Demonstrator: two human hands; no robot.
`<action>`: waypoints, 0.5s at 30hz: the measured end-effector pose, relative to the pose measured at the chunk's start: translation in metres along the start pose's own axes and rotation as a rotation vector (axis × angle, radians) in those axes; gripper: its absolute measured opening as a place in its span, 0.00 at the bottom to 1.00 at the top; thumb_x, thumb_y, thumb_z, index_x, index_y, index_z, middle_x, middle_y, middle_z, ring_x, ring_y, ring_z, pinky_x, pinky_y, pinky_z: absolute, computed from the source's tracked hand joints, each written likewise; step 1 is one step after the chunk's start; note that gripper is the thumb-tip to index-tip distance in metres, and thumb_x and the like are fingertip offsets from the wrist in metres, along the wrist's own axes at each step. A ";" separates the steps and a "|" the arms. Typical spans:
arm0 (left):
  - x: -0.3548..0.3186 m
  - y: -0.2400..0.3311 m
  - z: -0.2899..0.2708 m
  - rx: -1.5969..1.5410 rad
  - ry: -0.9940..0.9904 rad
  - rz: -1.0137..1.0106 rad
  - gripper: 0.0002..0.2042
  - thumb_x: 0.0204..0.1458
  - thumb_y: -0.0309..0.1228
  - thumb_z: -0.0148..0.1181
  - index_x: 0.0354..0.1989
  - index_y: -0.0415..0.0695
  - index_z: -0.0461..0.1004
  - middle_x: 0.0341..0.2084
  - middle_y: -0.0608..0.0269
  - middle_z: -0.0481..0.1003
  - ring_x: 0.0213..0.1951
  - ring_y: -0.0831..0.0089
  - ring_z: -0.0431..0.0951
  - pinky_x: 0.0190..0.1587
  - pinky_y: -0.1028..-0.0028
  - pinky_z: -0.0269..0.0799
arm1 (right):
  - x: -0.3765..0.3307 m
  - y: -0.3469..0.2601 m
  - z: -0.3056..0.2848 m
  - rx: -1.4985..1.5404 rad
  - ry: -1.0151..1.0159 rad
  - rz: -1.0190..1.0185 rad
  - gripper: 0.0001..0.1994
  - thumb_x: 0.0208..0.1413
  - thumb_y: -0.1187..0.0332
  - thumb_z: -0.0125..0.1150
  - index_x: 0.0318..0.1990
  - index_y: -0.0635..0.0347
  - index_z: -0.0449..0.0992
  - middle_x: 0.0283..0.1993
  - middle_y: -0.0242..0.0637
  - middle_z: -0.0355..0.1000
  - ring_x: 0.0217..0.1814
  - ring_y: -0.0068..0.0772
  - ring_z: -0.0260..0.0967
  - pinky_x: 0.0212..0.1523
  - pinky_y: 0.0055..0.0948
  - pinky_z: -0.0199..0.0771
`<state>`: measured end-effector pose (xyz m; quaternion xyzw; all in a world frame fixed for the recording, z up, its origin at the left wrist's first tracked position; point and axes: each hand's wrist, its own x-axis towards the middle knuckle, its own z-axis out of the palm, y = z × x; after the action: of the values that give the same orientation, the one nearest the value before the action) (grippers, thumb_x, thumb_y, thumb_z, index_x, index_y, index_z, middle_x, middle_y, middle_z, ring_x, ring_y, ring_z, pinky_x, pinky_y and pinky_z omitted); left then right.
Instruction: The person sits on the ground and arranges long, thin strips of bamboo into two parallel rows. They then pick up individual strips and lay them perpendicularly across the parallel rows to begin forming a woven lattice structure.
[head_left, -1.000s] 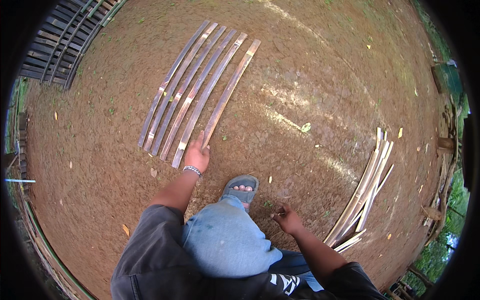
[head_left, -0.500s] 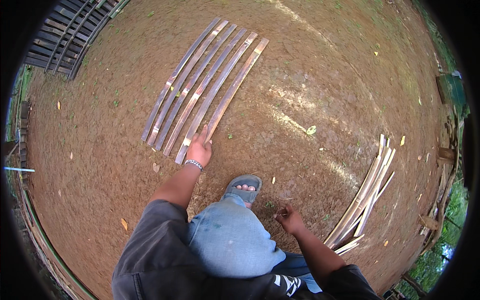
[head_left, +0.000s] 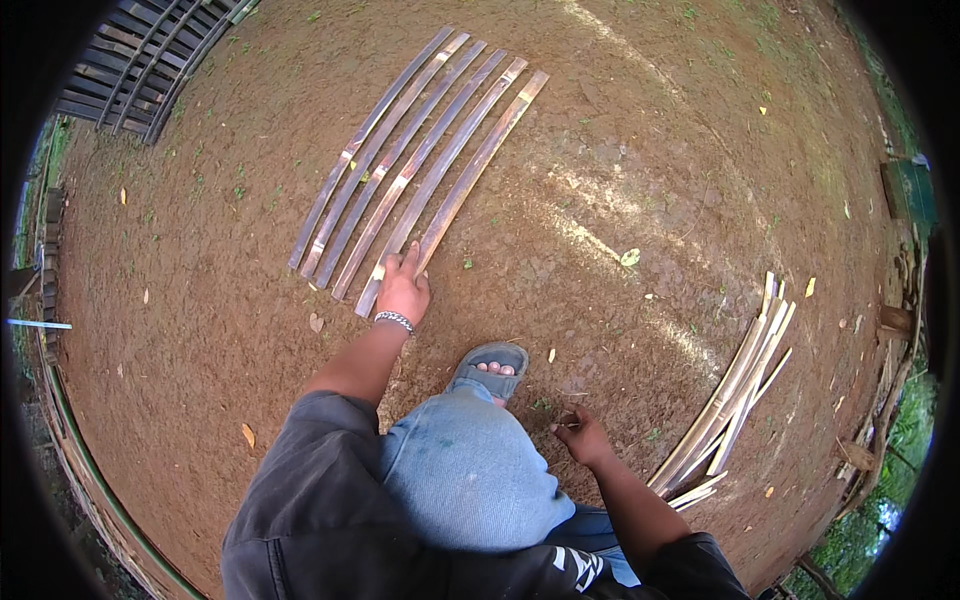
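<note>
Several dark bamboo strips point(head_left: 400, 183) lie side by side on the ground ahead of me, with narrow gaps between them. My left hand point(head_left: 404, 292) is at the near end of the rightmost bamboo strip point(head_left: 477, 180), its fingers over that end and close against the neighbouring strip. The palm hides the strip's tip. My right hand point(head_left: 582, 438) is held low, right of my sandalled foot, with its fingers curled and pinched. Whether anything thin sits between those fingers is too small to make out.
A loose pile of pale split bamboo strips point(head_left: 735, 395) lies on the right. At the far left stands a slatted bamboo panel point(head_left: 135, 62). My sandal point(head_left: 490, 366) rests on brown soil between my hands. Logs and poles line the ground's right edge.
The view has shifted slightly, so the strips appear a little higher and farther right. My left hand remains at the rightmost strip's near end; my right hand stays curled in place.
</note>
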<state>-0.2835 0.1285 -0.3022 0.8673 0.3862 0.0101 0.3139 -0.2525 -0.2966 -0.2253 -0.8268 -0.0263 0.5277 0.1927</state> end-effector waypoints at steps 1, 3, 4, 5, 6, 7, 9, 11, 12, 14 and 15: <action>0.000 0.000 0.000 0.035 0.029 0.019 0.30 0.53 0.30 0.62 0.68 0.50 0.66 0.51 0.42 0.71 0.55 0.44 0.72 0.60 0.56 0.69 | 0.000 0.002 0.001 0.016 0.005 0.001 0.35 0.55 0.54 0.70 0.65 0.63 0.65 0.52 0.48 0.78 0.54 0.41 0.78 0.54 0.36 0.76; 0.000 -0.003 0.000 0.107 0.085 0.059 0.29 0.52 0.29 0.62 0.66 0.49 0.69 0.47 0.44 0.71 0.54 0.47 0.73 0.58 0.56 0.70 | 0.001 0.004 0.004 0.034 0.003 0.003 0.35 0.55 0.54 0.70 0.65 0.62 0.65 0.52 0.48 0.78 0.53 0.41 0.78 0.54 0.35 0.76; 0.000 -0.003 0.000 0.123 0.087 0.064 0.29 0.52 0.29 0.62 0.66 0.48 0.69 0.47 0.44 0.71 0.54 0.47 0.72 0.58 0.57 0.70 | 0.001 0.006 0.003 0.035 0.001 0.007 0.35 0.55 0.54 0.70 0.65 0.62 0.66 0.53 0.48 0.78 0.53 0.40 0.78 0.54 0.35 0.76; 0.002 -0.004 -0.002 0.140 0.087 0.071 0.29 0.52 0.30 0.62 0.66 0.48 0.69 0.47 0.44 0.71 0.54 0.47 0.72 0.58 0.57 0.70 | 0.000 0.008 0.003 0.040 0.000 0.011 0.35 0.55 0.54 0.70 0.65 0.62 0.66 0.53 0.48 0.78 0.53 0.39 0.78 0.54 0.35 0.76; 0.003 -0.005 -0.004 0.159 0.087 0.082 0.28 0.52 0.30 0.63 0.65 0.47 0.70 0.48 0.44 0.71 0.55 0.47 0.72 0.58 0.57 0.70 | 0.001 0.009 0.003 0.027 -0.007 0.009 0.35 0.55 0.54 0.70 0.65 0.62 0.65 0.53 0.48 0.78 0.54 0.39 0.78 0.54 0.35 0.76; 0.004 -0.003 -0.002 0.140 0.086 0.079 0.28 0.51 0.29 0.63 0.65 0.46 0.70 0.48 0.44 0.71 0.55 0.47 0.72 0.59 0.57 0.69 | 0.000 0.012 0.001 0.017 -0.007 0.013 0.35 0.55 0.54 0.70 0.66 0.62 0.65 0.54 0.48 0.77 0.54 0.40 0.78 0.54 0.35 0.76; 0.006 -0.003 -0.003 0.108 0.077 0.086 0.28 0.51 0.29 0.63 0.64 0.45 0.71 0.50 0.43 0.71 0.55 0.46 0.72 0.60 0.57 0.69 | 0.003 0.020 0.002 -0.010 0.014 -0.011 0.36 0.55 0.53 0.69 0.66 0.61 0.64 0.54 0.47 0.78 0.54 0.41 0.77 0.55 0.37 0.75; 0.010 -0.013 0.007 0.116 0.074 0.086 0.28 0.50 0.28 0.64 0.63 0.42 0.71 0.54 0.42 0.71 0.57 0.45 0.71 0.62 0.56 0.67 | 0.004 0.038 0.005 -0.039 0.084 -0.041 0.37 0.55 0.51 0.69 0.67 0.60 0.64 0.55 0.47 0.78 0.55 0.44 0.77 0.57 0.39 0.75; 0.011 -0.019 0.011 0.113 0.107 0.124 0.27 0.51 0.26 0.64 0.62 0.42 0.72 0.57 0.40 0.70 0.58 0.43 0.71 0.63 0.55 0.67 | 0.000 0.037 0.003 -0.072 0.077 -0.015 0.37 0.55 0.50 0.68 0.67 0.60 0.64 0.55 0.47 0.78 0.56 0.45 0.77 0.57 0.40 0.74; 0.009 -0.021 0.008 0.126 0.076 0.119 0.26 0.51 0.27 0.64 0.62 0.40 0.71 0.56 0.40 0.71 0.58 0.44 0.71 0.64 0.56 0.66 | -0.004 0.026 -0.008 -0.127 0.075 0.061 0.37 0.54 0.48 0.67 0.66 0.60 0.64 0.55 0.47 0.78 0.57 0.49 0.76 0.58 0.41 0.74; 0.009 -0.024 0.011 0.186 0.098 0.193 0.27 0.51 0.27 0.65 0.62 0.40 0.71 0.57 0.40 0.72 0.58 0.45 0.71 0.63 0.56 0.67 | -0.003 0.035 -0.009 -0.142 0.099 0.076 0.37 0.54 0.47 0.66 0.66 0.59 0.64 0.54 0.47 0.78 0.57 0.50 0.76 0.58 0.42 0.74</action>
<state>-0.2906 0.1406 -0.3264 0.9243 0.3149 0.0470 0.2106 -0.2515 -0.3323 -0.2315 -0.8639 -0.0231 0.4900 0.1144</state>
